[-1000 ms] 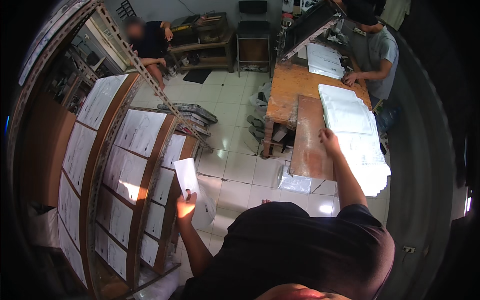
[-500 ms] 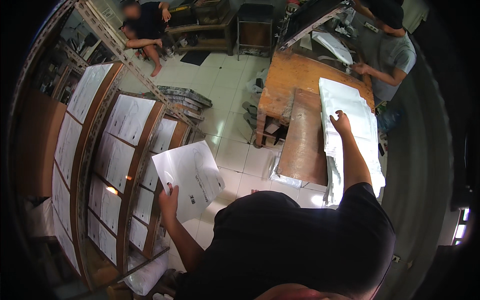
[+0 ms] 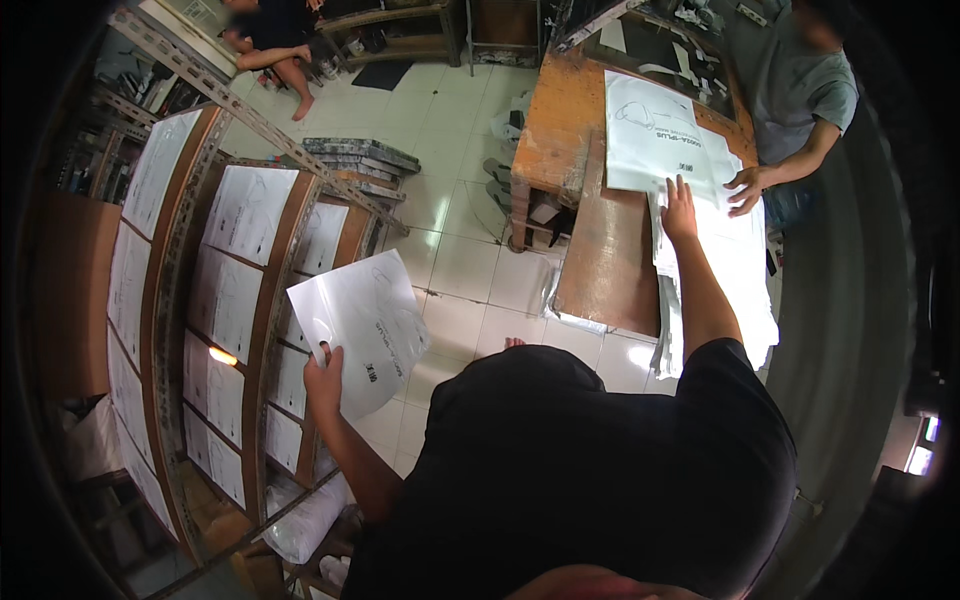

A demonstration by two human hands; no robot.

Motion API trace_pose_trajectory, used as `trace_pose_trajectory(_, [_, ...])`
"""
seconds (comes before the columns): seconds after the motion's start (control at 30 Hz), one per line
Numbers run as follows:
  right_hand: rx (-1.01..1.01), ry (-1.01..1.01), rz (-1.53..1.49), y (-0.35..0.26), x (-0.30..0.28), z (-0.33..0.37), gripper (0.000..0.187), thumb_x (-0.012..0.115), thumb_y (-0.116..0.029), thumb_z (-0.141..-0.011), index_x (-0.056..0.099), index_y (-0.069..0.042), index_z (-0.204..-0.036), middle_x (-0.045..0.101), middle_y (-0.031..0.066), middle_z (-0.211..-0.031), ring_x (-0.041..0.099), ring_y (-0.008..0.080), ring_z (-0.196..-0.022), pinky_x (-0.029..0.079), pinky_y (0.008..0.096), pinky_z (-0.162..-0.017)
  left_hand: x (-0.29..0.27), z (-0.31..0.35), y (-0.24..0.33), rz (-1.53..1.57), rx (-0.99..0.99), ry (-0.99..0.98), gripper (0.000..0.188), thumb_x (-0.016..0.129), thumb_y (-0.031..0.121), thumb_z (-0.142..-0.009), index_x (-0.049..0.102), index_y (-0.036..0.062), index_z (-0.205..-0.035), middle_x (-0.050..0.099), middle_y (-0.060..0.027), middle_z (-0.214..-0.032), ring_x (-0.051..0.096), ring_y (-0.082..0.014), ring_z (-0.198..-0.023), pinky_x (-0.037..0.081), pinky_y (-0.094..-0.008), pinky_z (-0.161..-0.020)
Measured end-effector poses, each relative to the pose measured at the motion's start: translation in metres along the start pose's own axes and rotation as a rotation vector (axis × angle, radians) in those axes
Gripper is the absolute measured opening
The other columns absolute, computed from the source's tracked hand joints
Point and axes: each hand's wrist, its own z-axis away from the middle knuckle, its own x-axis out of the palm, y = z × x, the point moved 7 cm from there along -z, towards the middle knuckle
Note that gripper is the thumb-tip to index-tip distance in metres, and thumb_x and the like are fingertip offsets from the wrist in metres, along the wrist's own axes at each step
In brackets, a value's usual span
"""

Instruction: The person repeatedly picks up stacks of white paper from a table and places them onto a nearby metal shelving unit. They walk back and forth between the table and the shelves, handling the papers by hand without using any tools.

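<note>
My left hand (image 3: 323, 375) grips the near left edge of a thin, glossy printed sheet (image 3: 365, 325), which hangs tilted beside the rack. Over on the right, my right hand (image 3: 680, 212) reaches out with its fingers extended, at the near edge of another printed sheet (image 3: 640, 120). Whether the fingertips touch that sheet I cannot tell. The sheet lies on the far end of a tall pile of white sheets (image 3: 715, 270) on the wooden table. Close by on the right, a co-worker's hand (image 3: 745, 188) hovers at the pile with spread fingers.
To the left stands a metal-framed rack with slanted brown boards (image 3: 262, 320) carrying several printed sheets. A wooden table (image 3: 548, 130) with a brown board (image 3: 610, 270) is ahead. Stacked frames (image 3: 360, 155) sit on the tiled floor; another person (image 3: 275, 40) sits beyond.
A printed sheet now lies on the far end of the pile. The co-worker's hand has come in toward the pile. My right hand's fingers have straightened; my left still holds its sheet.
</note>
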Motion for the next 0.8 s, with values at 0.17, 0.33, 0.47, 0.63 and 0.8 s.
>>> trace_pose_trajectory(0.17, [-0.055,-0.273,0.235,-0.023,0.015,0.004,0.017,0.050,-0.016,-0.084,0.063,-0.012,-0.093,0.066,0.0062,-0.095,0.057,0.0263,-0.097,0.042,0.0427,-0.085,-0.014,0.001,-0.001,-0.063,-0.031,0.029,0.026,0.064,0.018,-0.084,0.062,-0.0051,-0.096,0.063,-0.0040,-0.082,0.056,-0.0109,-0.073,0.045,-0.0259,-0.068])
trace_pose_trajectory(0.33, [-0.150,-0.187,0.189,-0.070,-0.010,0.011,0.017,0.049,-0.017,-0.082,0.066,-0.015,-0.081,0.066,0.0043,-0.082,0.057,0.0237,-0.092,0.038,0.0430,-0.082,-0.054,-0.010,-0.019,-0.152,0.008,0.080,0.027,0.065,0.020,-0.083,0.062,-0.0053,-0.091,0.062,-0.0059,-0.077,0.054,-0.0109,-0.069,0.045,-0.0280,-0.064])
trace_pose_trajectory(0.47, [-0.133,-0.321,0.287,-0.111,-0.005,0.011,0.016,0.053,-0.020,-0.082,0.068,-0.014,-0.083,0.066,0.0092,-0.082,0.059,0.0273,-0.087,0.039,0.0463,-0.080,-0.109,-0.040,-0.050,-0.245,0.084,0.101,0.030,0.068,0.024,-0.081,0.060,-0.0044,-0.085,0.060,-0.0062,-0.071,0.050,-0.0099,-0.065,0.044,-0.0298,-0.060])
trace_pose_trajectory(0.63, [-0.062,-0.502,-0.206,-0.211,-0.038,0.026,0.036,0.065,-0.029,-0.078,0.060,-0.002,-0.101,0.064,0.0252,-0.089,0.062,0.0424,-0.084,0.049,0.0470,-0.072,-0.175,-0.101,-0.061,-0.395,0.083,0.003,0.039,0.070,0.030,-0.079,0.062,-0.0019,-0.100,0.064,-0.0078,-0.085,0.057,-0.0139,-0.077,0.046,-0.0303,-0.073])
trace_pose_trajectory(0.8, [-0.086,-0.422,-0.241,-0.296,-0.057,0.028,0.043,0.071,-0.033,-0.075,0.062,0.002,-0.097,0.064,0.0253,-0.084,0.064,0.0408,-0.079,0.049,0.0432,-0.068,-0.245,-0.185,-0.091,-0.381,-0.008,-0.049,0.050,0.070,0.032,-0.078,0.059,-0.0034,-0.110,0.066,-0.0119,-0.101,0.062,-0.0206,-0.091,0.046,-0.0314,-0.080])
